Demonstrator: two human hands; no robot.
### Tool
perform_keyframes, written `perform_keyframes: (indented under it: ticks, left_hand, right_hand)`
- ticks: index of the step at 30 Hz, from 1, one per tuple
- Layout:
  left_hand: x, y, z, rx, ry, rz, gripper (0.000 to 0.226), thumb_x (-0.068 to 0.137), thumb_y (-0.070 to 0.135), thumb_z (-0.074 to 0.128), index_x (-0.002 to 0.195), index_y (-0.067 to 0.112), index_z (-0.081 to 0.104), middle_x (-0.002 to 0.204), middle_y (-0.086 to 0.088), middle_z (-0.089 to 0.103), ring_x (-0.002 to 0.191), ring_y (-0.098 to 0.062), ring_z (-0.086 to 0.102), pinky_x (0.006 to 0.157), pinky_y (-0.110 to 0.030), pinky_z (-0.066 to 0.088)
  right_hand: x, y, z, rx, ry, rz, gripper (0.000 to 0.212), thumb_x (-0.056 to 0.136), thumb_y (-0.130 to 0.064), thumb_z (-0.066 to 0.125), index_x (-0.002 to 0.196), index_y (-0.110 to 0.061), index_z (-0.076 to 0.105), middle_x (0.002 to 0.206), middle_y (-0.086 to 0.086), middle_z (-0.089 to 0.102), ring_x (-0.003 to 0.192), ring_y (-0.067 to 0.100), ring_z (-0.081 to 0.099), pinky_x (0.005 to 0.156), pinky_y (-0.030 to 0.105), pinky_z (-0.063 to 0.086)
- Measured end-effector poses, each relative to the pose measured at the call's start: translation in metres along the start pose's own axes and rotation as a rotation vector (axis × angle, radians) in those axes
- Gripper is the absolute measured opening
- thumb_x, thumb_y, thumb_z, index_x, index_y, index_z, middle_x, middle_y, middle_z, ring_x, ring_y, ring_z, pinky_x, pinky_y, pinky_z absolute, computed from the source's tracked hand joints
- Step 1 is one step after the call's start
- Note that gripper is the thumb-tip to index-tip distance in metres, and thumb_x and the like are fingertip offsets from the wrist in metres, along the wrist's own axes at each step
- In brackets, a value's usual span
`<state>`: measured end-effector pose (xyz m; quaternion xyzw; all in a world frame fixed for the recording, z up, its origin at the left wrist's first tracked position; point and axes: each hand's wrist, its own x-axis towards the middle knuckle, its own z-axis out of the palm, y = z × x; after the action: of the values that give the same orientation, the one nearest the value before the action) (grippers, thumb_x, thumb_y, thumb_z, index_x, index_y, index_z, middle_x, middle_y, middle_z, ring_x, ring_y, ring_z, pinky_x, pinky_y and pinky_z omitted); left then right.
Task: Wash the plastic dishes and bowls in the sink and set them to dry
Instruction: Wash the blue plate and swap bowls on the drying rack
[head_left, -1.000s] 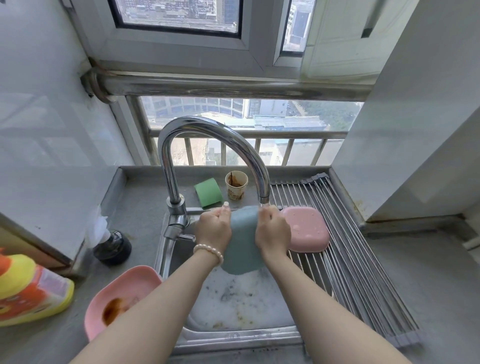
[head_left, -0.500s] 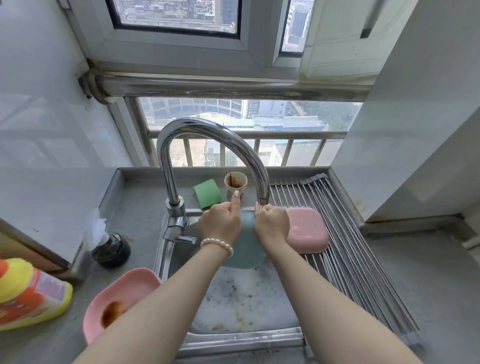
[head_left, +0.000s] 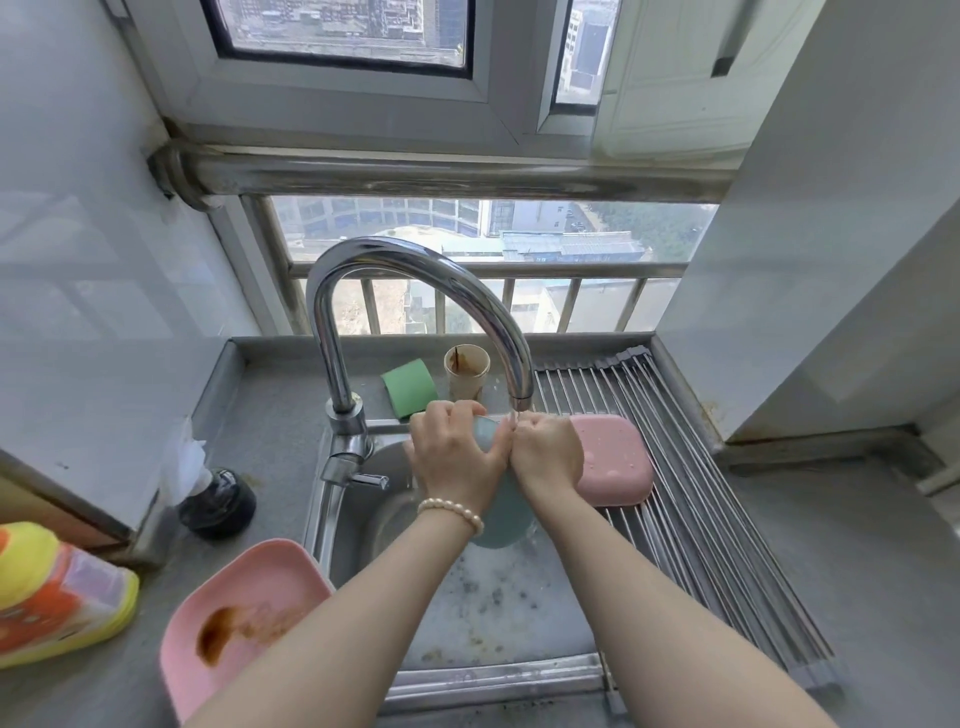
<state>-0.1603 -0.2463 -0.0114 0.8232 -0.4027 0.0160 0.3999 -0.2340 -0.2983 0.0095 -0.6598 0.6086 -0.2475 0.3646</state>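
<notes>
Left hand: the left hand (head_left: 457, 457), with a pearl bracelet (head_left: 451, 512) at the wrist, curls its fingers round the left edge of the teal dish (head_left: 501, 519).
Right hand: the right hand (head_left: 545, 452) grips the dish's right edge, fingers curled tight, knuckles touching the left hand.
Teal dish: held on edge over the sink (head_left: 483, 680), right under the spout of the tap (head_left: 415, 291); most of it is hidden behind the hands, so its exact shape is hard to tell.
Water: a thin stream seems to run from the spout onto the hands, though it is faint.
Sink: suds and brown scraps lie in its basin below the dish.
Pink dish, washed: it lies upside down on the drying rack (head_left: 701, 519), just right of the right hand, with drops on it (head_left: 613, 462).
Pink dish, dirty: it sits on the counter (head_left: 857, 597) left of the sink, with a brown stain inside (head_left: 244, 618).
Behind the tap: a green sponge (head_left: 410, 384) and a stained paper cup (head_left: 466, 371) stand side by side.
Far left: a yellow and orange bottle (head_left: 52, 597) lies on the counter, near a black stopper (head_left: 218, 501).
</notes>
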Motion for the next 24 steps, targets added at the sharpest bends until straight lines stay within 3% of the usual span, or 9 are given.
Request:
perform_keyframes:
  ticks: [3, 5, 9, 12, 15, 18, 20, 22, 24]
  left_hand:
    - [-0.004, 0.001, -0.004, -0.029, -0.155, -0.211, 0.088, 0.053, 0.083, 0.032, 0.109, 0.021, 0.058, 0.11, -0.004, 0.055, 0.106, -0.027, 0.05, 0.09, -0.042, 0.04]
    - [-0.002, 0.0, -0.006, -0.057, -0.22, -0.322, 0.085, 0.049, 0.084, 0.033, 0.104, 0.023, 0.054, 0.11, -0.002, 0.057, 0.106, -0.026, 0.051, 0.092, -0.04, 0.042]
    - [0.01, 0.004, -0.007, -0.16, -0.203, -0.361, 0.035, 0.085, 0.053, 0.053, 0.072, 0.021, 0.046, 0.079, -0.001, 0.06, 0.081, -0.027, 0.054, 0.083, -0.037, 0.043]
    - [0.021, 0.007, -0.01, -0.256, -0.188, -0.428, 0.046, 0.093, 0.035, 0.052, 0.055, 0.014, 0.036, 0.053, 0.0, 0.043, 0.063, -0.028, 0.043, 0.063, -0.034, 0.035]
    - [0.028, 0.005, -0.01, -0.404, -0.184, -0.547, 0.054, 0.095, 0.025, 0.052, 0.047, 0.013, 0.032, 0.046, -0.002, 0.032, 0.062, -0.027, 0.035, 0.053, -0.033, 0.024]
    - [0.013, 0.007, -0.011, -0.295, -0.185, -0.277, 0.047, 0.094, 0.048, 0.039, 0.062, 0.015, 0.048, 0.061, -0.002, 0.05, 0.07, -0.028, 0.049, 0.06, -0.032, 0.031]
    - [-0.002, 0.005, -0.01, -0.007, -0.201, -0.048, 0.07, 0.076, 0.073, 0.026, 0.095, 0.016, 0.063, 0.09, -0.003, 0.061, 0.089, -0.027, 0.056, 0.077, -0.035, 0.039]
    - [-0.008, 0.003, -0.008, 0.131, -0.213, 0.004, 0.092, 0.06, 0.085, 0.023, 0.117, 0.021, 0.058, 0.106, -0.002, 0.059, 0.101, -0.026, 0.054, 0.089, -0.041, 0.039]
    - [-0.002, 0.004, -0.009, 0.125, -0.28, -0.078, 0.092, 0.054, 0.085, 0.02, 0.116, 0.025, 0.054, 0.107, 0.0, 0.057, 0.104, -0.025, 0.051, 0.09, -0.04, 0.038]
  right_hand:
    - [-0.003, 0.007, 0.003, 0.119, 0.03, 0.14, 0.039, 0.099, -0.034, 0.045, 0.095, -0.005, 0.072, 0.093, 0.01, 0.068, 0.083, 0.024, 0.056, 0.07, 0.026, 0.033]
    - [-0.003, 0.01, 0.005, 0.155, 0.05, 0.172, 0.043, 0.099, -0.038, 0.046, 0.092, -0.004, 0.072, 0.09, 0.011, 0.069, 0.086, 0.027, 0.06, 0.071, 0.028, 0.036]
    - [-0.007, 0.014, 0.005, 0.189, 0.1, 0.207, 0.046, 0.098, -0.036, 0.048, 0.064, -0.009, 0.063, 0.076, 0.012, 0.064, 0.077, 0.028, 0.056, 0.071, 0.033, 0.039]
    - [-0.008, 0.015, 0.002, 0.233, 0.15, 0.228, 0.051, 0.096, -0.034, 0.05, 0.05, -0.01, 0.048, 0.063, 0.01, 0.056, 0.068, 0.029, 0.051, 0.066, 0.033, 0.037]
    - [-0.008, 0.017, 0.0, 0.267, 0.145, 0.262, 0.055, 0.095, -0.032, 0.052, 0.045, -0.01, 0.043, 0.051, 0.005, 0.046, 0.062, 0.027, 0.044, 0.063, 0.033, 0.034]
    - [-0.005, 0.02, 0.002, 0.362, 0.132, 0.348, 0.049, 0.092, -0.033, 0.055, 0.048, -0.012, 0.05, 0.06, 0.003, 0.055, 0.067, 0.026, 0.049, 0.071, 0.035, 0.043]
    - [-0.004, 0.021, 0.005, 0.436, 0.123, 0.399, 0.039, 0.089, -0.031, 0.057, 0.055, -0.013, 0.056, 0.073, 0.006, 0.064, 0.076, 0.027, 0.057, 0.08, 0.041, 0.049]
    - [-0.005, 0.02, 0.009, 0.463, 0.12, 0.421, 0.034, 0.087, -0.031, 0.058, 0.057, -0.013, 0.059, 0.076, 0.008, 0.067, 0.08, 0.029, 0.061, 0.083, 0.044, 0.053]
    - [-0.008, 0.019, 0.011, 0.495, 0.128, 0.427, 0.037, 0.087, -0.033, 0.059, 0.057, -0.012, 0.06, 0.075, 0.008, 0.068, 0.082, 0.031, 0.063, 0.083, 0.044, 0.053]
